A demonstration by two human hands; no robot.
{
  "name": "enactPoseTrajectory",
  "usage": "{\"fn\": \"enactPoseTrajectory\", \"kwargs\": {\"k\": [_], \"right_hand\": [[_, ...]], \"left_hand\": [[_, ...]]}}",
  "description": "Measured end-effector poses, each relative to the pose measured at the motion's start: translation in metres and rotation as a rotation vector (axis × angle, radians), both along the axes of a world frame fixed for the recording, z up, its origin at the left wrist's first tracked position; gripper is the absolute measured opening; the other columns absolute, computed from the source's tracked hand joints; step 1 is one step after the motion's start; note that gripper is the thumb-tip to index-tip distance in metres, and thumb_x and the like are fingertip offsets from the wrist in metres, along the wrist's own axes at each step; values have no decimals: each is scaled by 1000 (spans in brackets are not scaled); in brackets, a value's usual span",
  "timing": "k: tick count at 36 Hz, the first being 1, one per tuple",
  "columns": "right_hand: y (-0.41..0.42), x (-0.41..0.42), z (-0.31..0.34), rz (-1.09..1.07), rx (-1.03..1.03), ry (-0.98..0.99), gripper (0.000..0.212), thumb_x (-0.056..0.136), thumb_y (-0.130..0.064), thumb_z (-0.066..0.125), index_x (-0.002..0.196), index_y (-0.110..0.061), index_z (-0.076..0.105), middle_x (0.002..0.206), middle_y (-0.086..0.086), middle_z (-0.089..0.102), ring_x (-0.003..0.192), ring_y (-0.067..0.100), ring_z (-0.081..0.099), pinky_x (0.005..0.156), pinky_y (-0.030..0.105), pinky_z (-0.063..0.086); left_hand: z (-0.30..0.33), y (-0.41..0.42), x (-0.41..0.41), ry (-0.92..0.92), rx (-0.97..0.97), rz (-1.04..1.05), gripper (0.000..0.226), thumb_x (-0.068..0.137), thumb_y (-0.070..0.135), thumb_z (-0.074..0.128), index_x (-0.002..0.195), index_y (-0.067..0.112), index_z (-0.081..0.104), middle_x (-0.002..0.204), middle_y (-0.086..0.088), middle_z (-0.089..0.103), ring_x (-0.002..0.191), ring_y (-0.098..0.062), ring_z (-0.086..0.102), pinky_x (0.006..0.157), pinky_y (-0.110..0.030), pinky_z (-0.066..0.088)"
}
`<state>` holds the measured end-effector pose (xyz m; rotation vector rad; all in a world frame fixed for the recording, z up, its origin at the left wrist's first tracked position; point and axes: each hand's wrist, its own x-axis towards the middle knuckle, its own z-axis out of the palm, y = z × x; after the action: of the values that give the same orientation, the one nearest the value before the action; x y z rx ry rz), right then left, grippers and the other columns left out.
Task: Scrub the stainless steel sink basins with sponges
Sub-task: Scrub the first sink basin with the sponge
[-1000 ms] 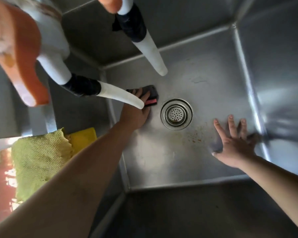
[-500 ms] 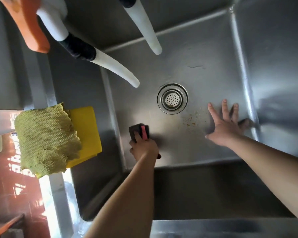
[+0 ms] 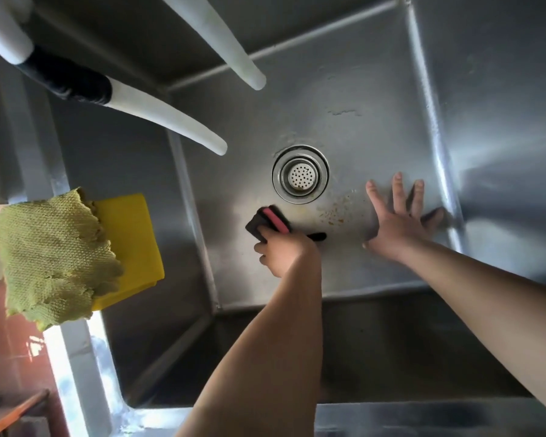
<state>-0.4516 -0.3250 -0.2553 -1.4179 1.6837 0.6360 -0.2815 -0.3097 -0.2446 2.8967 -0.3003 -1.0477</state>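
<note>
The left hand (image 3: 282, 250) is clamped on one dark sponge (image 3: 267, 223) with a pink layer, pressed to the basin (image 3: 375, 105) floor just below-left of the drain (image 3: 300, 174), its long axis running from upper left to lower right. The right hand (image 3: 397, 222) lies flat on the floor with fingers spread, holding nothing, beside brown specks (image 3: 336, 211). Two spouts (image 3: 171, 119) hang over the basin; two cloths (image 3: 54, 260), one green and one yellow, lie on the left rim.

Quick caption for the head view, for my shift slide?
Left hand scrubs the sink basin floor with a dark sponge beside the drain; right hand braces flat.
</note>
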Motion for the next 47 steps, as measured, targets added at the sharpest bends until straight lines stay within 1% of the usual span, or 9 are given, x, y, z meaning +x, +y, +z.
{"fn": "enactPoseTrajectory", "kwargs": {"k": [9,16,23,26,29,33,38,42,47], "right_hand": [[0,-1,0,10,-29,-21,122,81,-40,71,136,-57,-36,149,-8,-51,138,34,-44,108,74,-9],[1,-1,-3,21,-57,5,120,81,-47,72,140,-55,-32,153,-6,-45,143,35,-38,111,75,-4],[2,-4,-9,36,-72,14,120,81,-51,71,139,-56,-34,152,-6,-47,142,35,-39,110,75,-4],[2,-4,-10,29,-86,12,120,80,-51,73,141,-56,-31,154,-6,-44,143,35,-37,111,75,-3],[2,-5,-6,34,-95,-1,118,81,-51,71,143,-54,-30,155,-5,-43,144,35,-36,112,74,-1],[-3,-6,2,7,-107,-13,98,87,-53,63,152,-51,-10,163,-4,-25,150,35,-21,116,69,6],[-23,6,31,-617,-366,-327,37,93,-37,59,129,-26,61,137,0,60,122,23,57,102,37,45],[-37,18,60,-1023,-47,-718,17,92,-36,61,97,-24,72,110,3,72,98,19,68,85,35,51],[-37,12,82,-1185,500,-1179,53,81,-49,66,122,-15,70,121,11,70,113,28,66,101,46,47]], "left_hand": [[0,-47,-14,44,-184,-44,56,88,12,48,141,29,45,127,-8,48,116,-34,50,94,-35,43],[-4,-61,-10,111,-377,226,51,84,12,46,125,40,61,113,3,62,100,-26,64,96,-36,51],[-5,-68,-4,198,-596,553,41,83,12,61,117,35,67,97,13,70,74,-2,69,74,-26,57],[-5,-80,1,363,-690,673,48,81,-5,63,117,27,69,104,-1,72,88,-23,72,75,-32,61],[10,-85,9,608,-719,651,51,80,-13,66,121,16,70,96,-5,71,72,-19,69,57,-25,58],[30,-75,27,934,-675,449,43,90,-11,55,127,9,64,101,-9,68,83,-22,66,71,-30,59],[55,-52,51,1213,-535,113,29,92,-3,55,100,24,64,79,6,65,73,-12,61,63,-24,53],[73,-38,59,1437,-517,-32,35,84,-1,58,108,24,64,89,0,60,74,-14,58,64,-25,48],[84,-28,66,1515,-534,-63,44,82,-5,56,118,20,61,86,-3,57,66,-13,58,60,-26,50]]}}
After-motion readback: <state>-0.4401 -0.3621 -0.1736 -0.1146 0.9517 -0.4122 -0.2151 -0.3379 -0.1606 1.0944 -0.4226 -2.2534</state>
